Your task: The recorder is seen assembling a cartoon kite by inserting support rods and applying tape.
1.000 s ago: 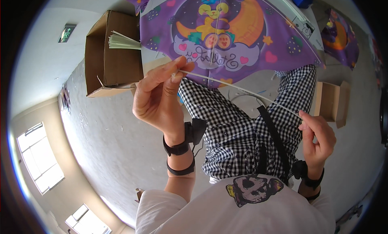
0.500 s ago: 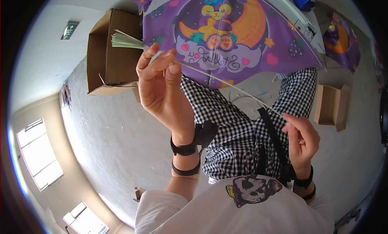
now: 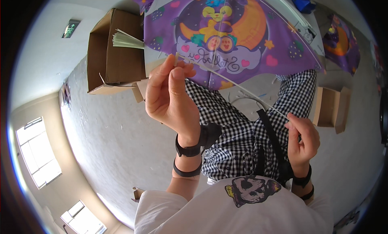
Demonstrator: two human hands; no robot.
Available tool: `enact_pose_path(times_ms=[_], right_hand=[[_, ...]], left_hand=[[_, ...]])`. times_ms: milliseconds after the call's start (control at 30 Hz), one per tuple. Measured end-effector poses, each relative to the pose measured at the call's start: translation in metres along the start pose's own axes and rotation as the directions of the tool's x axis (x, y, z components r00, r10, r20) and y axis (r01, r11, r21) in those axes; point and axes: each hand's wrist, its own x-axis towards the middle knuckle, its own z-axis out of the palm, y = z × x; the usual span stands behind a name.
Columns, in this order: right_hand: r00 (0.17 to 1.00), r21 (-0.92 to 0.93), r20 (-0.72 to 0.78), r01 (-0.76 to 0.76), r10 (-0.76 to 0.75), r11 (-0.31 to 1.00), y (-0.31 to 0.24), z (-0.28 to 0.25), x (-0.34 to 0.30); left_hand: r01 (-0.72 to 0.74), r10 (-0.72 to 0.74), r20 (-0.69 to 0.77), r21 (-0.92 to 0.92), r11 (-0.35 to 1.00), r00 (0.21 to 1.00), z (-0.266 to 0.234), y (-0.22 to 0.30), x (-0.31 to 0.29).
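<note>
Rod [image 3: 242,89]: in the head view, thin and white, slanting down from the left hand to the right.
Left hand [image 3: 173,100]: fingertips pinching a pale piece [image 3: 176,59] at the rod's upper end; whether they join, I cannot tell.
Right hand [image 3: 303,143]: thumb and forefinger pinched on the lower end.
Change: left thumb has dropped away from the rod's end; the right hand probably steadies it.
Purple sheet [image 3: 279,44]: beyond both hands.
Box [image 3: 121,70]: left of the left hand, strips [image 3: 126,40] inside.
Strap [image 3: 271,135]: beside the right hand, possibly in the way.
</note>
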Motion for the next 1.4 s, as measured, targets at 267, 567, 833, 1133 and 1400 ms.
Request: enact_pose_path(times_ms=[267,567,833,1133,1400], right_hand=[[0.999,-0.014,0.007,0.037,-0.037,0.999,0.005,-0.002,-0.004],[0.989,-0.209,-0.02,0.138,-0.145,0.968,0.006,-0.012,0.003],[0.998,0.006,0.042,-0.051,0.05,0.999,-0.008,0.018,0.034],[0.961,0.037,0.219,0.165,-0.169,0.986,0.003,0.055,0.078],[0.968,-0.115,0.25,0.063,-0.033,0.991,0.048,0.06,0.075]], left_hand=[[0.341,-0.294,0.185,-0.327,0.881,0.938,-0.013,0.004,0.008],[0.401,-0.341,0.277,-0.197,0.895,0.898,-0.011,0.013,0.006],[0.714,-0.568,0.524,-0.116,0.691,0.635,0.009,0.01,-0.036],[0.613,-0.562,0.574,0.126,0.78,0.596,-0.012,-0.013,-0.018],[-0.461,-0.31,0.568,0.813,0.357,0.762,-0.083,-0.18,0.03]])
